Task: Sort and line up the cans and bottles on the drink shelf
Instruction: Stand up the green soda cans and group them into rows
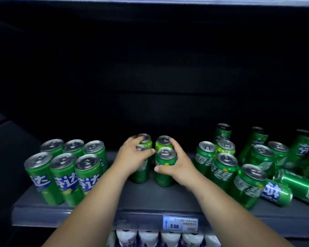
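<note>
Green soda cans stand on a grey shelf (pixel 150 198). In the middle, two short rows of green cans stand side by side. My left hand (pixel 132 155) wraps the front can of the left row (pixel 141 172), with the can behind it (pixel 145 139) touching my fingertips. My right hand (pixel 177 163) grips the front can of the right row (pixel 165 168); another can (pixel 162 142) stands right behind it. At the left, a tidy block of several tall green cans (pixel 64 168) stands in two rows.
To the right is a loose crowd of green cans (pixel 223 168), some upright, some leaning at the back (pixel 253 139), two lying on their sides (pixel 276 192). A price tag reading 2.50 (pixel 180 223) sits on the shelf edge. White bottles (pixel 150 237) fill the shelf below.
</note>
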`<state>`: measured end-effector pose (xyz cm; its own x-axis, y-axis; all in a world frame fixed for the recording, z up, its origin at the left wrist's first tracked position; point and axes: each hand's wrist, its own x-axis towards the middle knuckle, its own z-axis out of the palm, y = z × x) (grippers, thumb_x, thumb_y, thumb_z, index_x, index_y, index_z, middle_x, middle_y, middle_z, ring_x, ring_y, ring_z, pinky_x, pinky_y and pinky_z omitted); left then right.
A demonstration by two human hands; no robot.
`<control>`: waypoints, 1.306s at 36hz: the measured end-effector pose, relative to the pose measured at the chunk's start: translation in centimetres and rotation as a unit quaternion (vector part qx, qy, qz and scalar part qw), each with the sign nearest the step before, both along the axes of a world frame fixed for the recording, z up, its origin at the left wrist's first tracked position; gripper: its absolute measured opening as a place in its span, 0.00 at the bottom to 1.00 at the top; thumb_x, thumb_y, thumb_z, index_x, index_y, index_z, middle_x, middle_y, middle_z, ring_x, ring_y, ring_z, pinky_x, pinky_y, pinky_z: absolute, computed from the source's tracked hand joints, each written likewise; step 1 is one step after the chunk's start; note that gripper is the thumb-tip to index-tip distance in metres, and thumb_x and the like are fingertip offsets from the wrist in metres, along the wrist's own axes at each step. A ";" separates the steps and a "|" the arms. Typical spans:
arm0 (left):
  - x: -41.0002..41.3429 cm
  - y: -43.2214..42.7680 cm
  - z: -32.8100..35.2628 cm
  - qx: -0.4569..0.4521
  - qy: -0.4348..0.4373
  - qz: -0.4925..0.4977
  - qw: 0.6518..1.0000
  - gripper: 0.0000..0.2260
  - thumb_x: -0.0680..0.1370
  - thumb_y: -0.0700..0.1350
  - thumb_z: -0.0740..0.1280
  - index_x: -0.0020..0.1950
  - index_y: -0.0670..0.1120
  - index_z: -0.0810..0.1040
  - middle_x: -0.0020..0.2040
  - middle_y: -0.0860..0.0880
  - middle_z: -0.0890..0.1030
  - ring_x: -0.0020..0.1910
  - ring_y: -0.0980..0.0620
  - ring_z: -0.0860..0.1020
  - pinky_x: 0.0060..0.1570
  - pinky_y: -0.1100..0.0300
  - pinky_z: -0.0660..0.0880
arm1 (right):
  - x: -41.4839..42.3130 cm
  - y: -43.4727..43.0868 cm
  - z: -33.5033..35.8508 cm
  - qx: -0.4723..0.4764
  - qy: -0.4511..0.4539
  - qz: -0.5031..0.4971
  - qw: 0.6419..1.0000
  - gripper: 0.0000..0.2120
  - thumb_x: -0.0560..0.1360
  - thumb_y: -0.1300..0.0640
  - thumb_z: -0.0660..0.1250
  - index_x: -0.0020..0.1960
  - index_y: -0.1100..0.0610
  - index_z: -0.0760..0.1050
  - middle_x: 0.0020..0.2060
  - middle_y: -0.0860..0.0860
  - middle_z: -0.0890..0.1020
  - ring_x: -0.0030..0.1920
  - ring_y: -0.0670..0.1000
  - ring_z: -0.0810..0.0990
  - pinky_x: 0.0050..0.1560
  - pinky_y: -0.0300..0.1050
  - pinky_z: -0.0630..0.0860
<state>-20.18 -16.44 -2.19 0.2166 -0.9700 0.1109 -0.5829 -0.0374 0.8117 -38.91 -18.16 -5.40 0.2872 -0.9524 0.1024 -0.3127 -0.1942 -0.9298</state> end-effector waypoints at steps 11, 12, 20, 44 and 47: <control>0.7 -2.6 -0.6 0.035 0.095 -0.049 0.994 0.27 0.64 0.68 0.70 0.62 0.66 0.78 0.63 0.52 0.79 0.60 0.53 0.79 0.64 0.50 0.75 | -0.4 1.2 -0.2 -0.057 0.028 -0.048 0.997 0.47 0.58 0.45 0.79 0.74 0.39 0.64 0.75 0.46 0.64 0.73 0.46 0.67 0.73 0.46 0.67; 0.5 -2.6 -0.6 0.044 0.111 -0.059 0.991 0.30 0.63 0.67 0.70 0.65 0.64 0.77 0.63 0.53 0.80 0.59 0.53 0.80 0.65 0.50 0.75 | -0.4 1.2 0.0 -0.058 0.043 -0.046 0.996 0.48 0.60 0.48 0.81 0.75 0.39 0.62 0.77 0.46 0.59 0.76 0.46 0.62 0.74 0.42 0.62; -2.3 -1.7 -0.1 0.047 0.148 -0.113 0.981 0.25 0.68 0.53 0.73 0.66 0.56 0.78 0.56 0.55 0.83 0.54 0.56 0.82 0.62 0.51 0.77 | -1.7 1.5 -0.2 -0.077 0.089 -0.083 0.990 0.45 0.63 0.54 0.81 0.74 0.44 0.63 0.72 0.44 0.63 0.66 0.41 0.67 0.53 0.20 0.62; -13.1 -2.7 -1.1 0.033 0.147 -0.136 0.979 0.31 0.61 0.62 0.70 0.65 0.59 0.78 0.63 0.54 0.78 0.58 0.55 0.80 0.60 0.54 0.78 | -12.1 2.8 0.2 -0.088 0.109 -0.124 0.982 0.41 0.64 0.52 0.80 0.71 0.44 0.65 0.69 0.43 0.63 0.64 0.41 0.67 0.52 0.21 0.63; -14.5 -2.8 -1.1 0.033 0.152 -0.141 0.978 0.31 0.62 0.61 0.70 0.65 0.59 0.78 0.63 0.53 0.78 0.57 0.55 0.80 0.56 0.58 0.79 | -13.4 2.8 0.3 -0.084 0.113 -0.123 0.982 0.40 0.64 0.52 0.80 0.71 0.42 0.65 0.68 0.42 0.62 0.64 0.41 0.67 0.52 0.23 0.64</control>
<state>-34.63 -19.25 -3.32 -0.0479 -0.9987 0.0191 -0.3101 0.0330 0.9501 -52.32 -15.33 -5.08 0.0844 -0.9708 0.2247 -0.5633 -0.2325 -0.7929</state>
